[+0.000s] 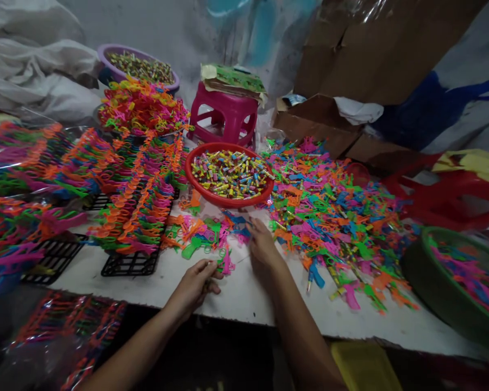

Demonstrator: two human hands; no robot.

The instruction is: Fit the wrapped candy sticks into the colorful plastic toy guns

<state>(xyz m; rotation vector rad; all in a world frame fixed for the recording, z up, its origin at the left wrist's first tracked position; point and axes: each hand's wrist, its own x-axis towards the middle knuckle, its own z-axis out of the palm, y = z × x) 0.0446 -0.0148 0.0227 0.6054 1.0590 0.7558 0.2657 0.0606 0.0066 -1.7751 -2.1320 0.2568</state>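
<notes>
Right, fingers first: the left hand (195,283) has its fingertips pinched together on a small plastic toy piece (221,265), green w/ a bit of pink, held low over the white table (248,296) near the front edge. The right hand (262,243) lies flat, palm down, fingers stretched out and slightly apart, tips touching the small loose pile (206,233) of orange, green and pink pieces just beyond the left hand; can't tell if it has caught one under them. My read: the left should keep a firm grip on its piece so it doesn't twist, while the right draws out one piece only, not a tangle. Further out, the red bowl (195,184) of little coloured tubes sits just past the right fingertips, touching the pile's far side. To the right spreads the big heap (338,212) of mixed pieces, close beside the right wrist. To the left, stacked rows (142,201) of sorted pieces rest on black racks (132,264), well apart from both hands. A pink stool (224,117) stands far behind the bowl, a green basin (424,271) at the near right.
</notes>
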